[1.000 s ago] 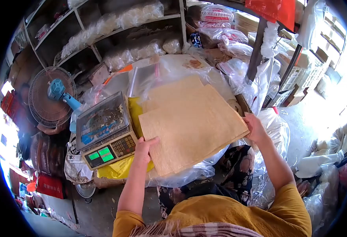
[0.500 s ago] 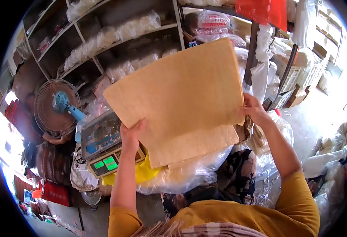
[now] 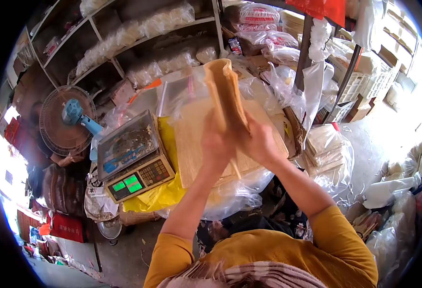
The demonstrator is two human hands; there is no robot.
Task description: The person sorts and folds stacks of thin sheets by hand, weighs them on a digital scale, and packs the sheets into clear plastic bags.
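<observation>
Both hands hold a folded bundle of thin tan sheets [image 3: 223, 89], raised almost upright in front of me, with its layered edges showing at the top. My left hand [image 3: 216, 146], partly smeared by motion, grips its left side low down. On the right side my right hand [image 3: 259, 144] is closed around it. Beneath the hands lies a flat stack of similar tan sheets [image 3: 191, 139]. Yellow plastic [image 3: 167, 192] and clear plastic sheeting show around and under that stack. What the sheets are made of I cannot tell.
A digital scale [image 3: 139, 177] with a lit green display stands left of the stack. Farther left is a fan [image 3: 71, 120]. Shelves [image 3: 163, 33] with plastic-wrapped packs rise behind. A clear bag [image 3: 328, 153] of similar sheets sits at right, near a dark post [image 3: 305, 53].
The wide sheets held spread out are now folded together into a narrow upright bundle. My hands have come close together, uncovering the scale and the stack below.
</observation>
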